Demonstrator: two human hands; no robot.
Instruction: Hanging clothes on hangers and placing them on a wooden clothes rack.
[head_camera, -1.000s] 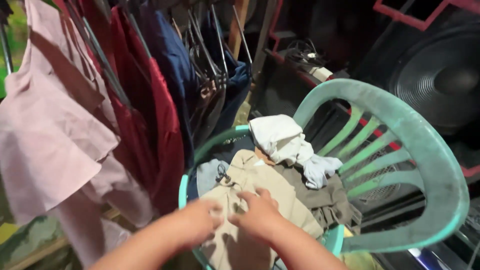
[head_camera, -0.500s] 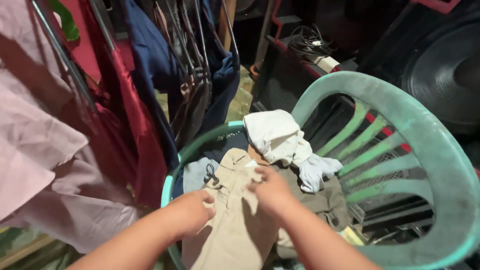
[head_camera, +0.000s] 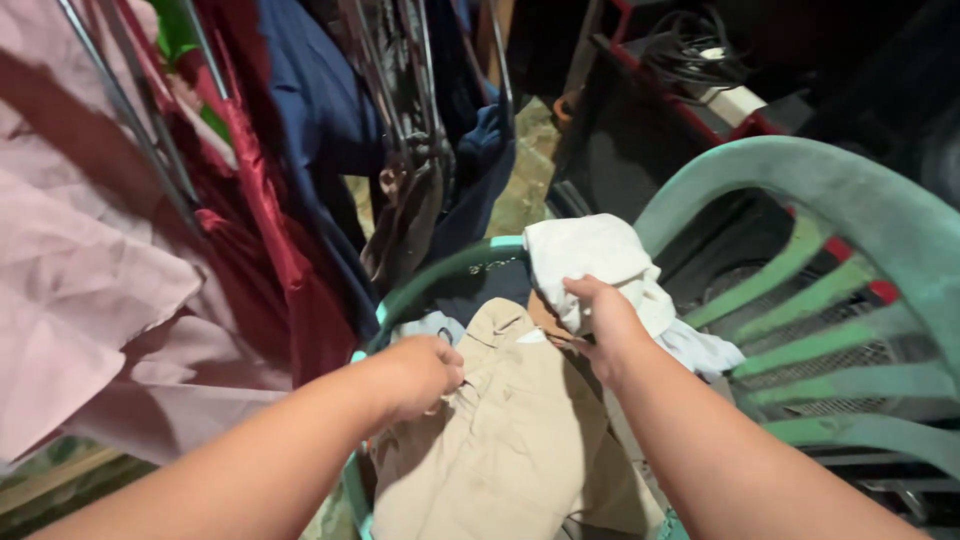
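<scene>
Now the right hand (head_camera: 600, 325) is seen higher on the pile than half a second ago: it has been lifted off the beige trousers (head_camera: 505, 440) and is closed on the lower edge of the white cloth (head_camera: 590, 255), fingers curled into the fabric. The left hand (head_camera: 420, 372) has been shifted toward twelve o'clock and is now bunched narrow on the waistband corner of the beige trousers; whether fabric is actually pinched cannot be told. The view has been tilted, so the green plastic chair (head_camera: 800, 185) fills more of the three o'clock side.

The beige trousers are spread over the chair's seat, on top of the other laundry. Their long axis is laid from twelve to six o'clock, waistband pointing to twelve, legs running off the lower edge. The white cloth is heaped just beyond the waistband at one o'clock, touching it. Hanging garments, a pink shirt (head_camera: 90, 300) and a red one (head_camera: 270, 230), are ranged from nine to eleven o'clock.
</scene>
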